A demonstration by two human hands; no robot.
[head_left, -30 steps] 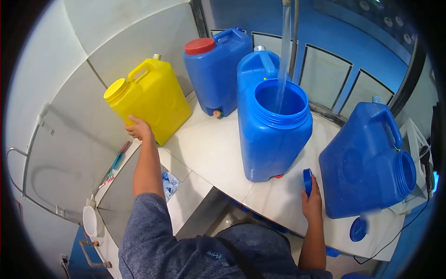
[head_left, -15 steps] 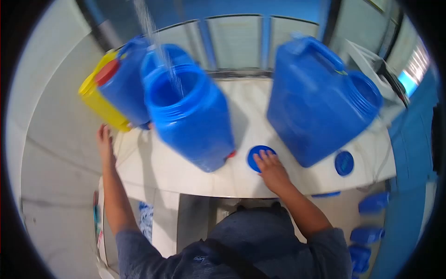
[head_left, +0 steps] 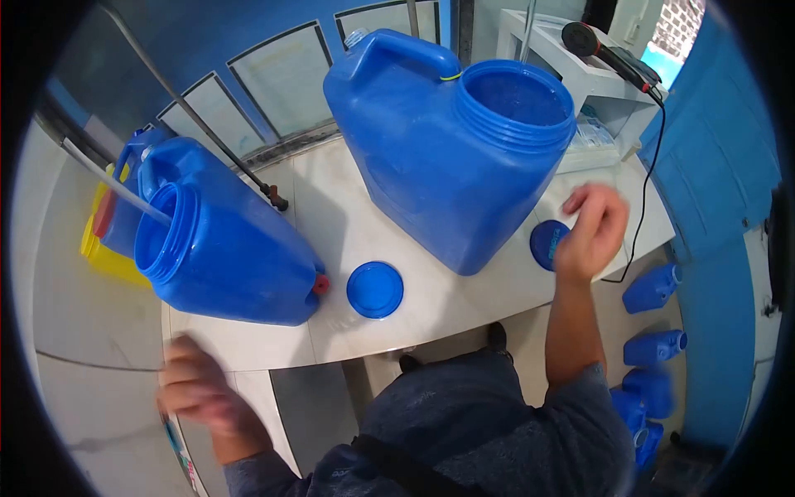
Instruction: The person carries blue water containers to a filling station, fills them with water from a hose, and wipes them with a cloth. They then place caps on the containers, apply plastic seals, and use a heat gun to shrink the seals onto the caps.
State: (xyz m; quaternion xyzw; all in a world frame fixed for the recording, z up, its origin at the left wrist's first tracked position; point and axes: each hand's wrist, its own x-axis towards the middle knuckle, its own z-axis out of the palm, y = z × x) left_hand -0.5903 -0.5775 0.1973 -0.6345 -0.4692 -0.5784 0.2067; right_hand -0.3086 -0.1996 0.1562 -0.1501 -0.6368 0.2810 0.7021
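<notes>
My right hand [head_left: 593,232] hovers by the dark blue lid [head_left: 544,246] at the right of the counter. Its fingers are loosely curled, with nothing visible in them. My left hand [head_left: 199,385], smeared by motion, hangs off the counter's front left edge, below the left jug. That blue jug [head_left: 232,248] has an uncapped mouth and a red plug low on its side. A whitish stream of water [head_left: 124,192] runs into it. A larger blue jug [head_left: 439,157] stands uncapped at the centre, with liquid inside. Between the jugs, a brighter blue lid [head_left: 375,290] rests on the counter.
A yellow jug [head_left: 112,261] and a blue jug with a red cap [head_left: 103,214] stand at the far left. A metal pipe with a tap [head_left: 273,195] is behind. A corded black device [head_left: 609,58] lies on a white shelf [head_left: 571,79]. Several blue jugs [head_left: 654,348] are on the floor.
My right hand has left the brighter lid and moved right to the dark blue lid. My left hand has moved down, toward my body. The view has turned right.
</notes>
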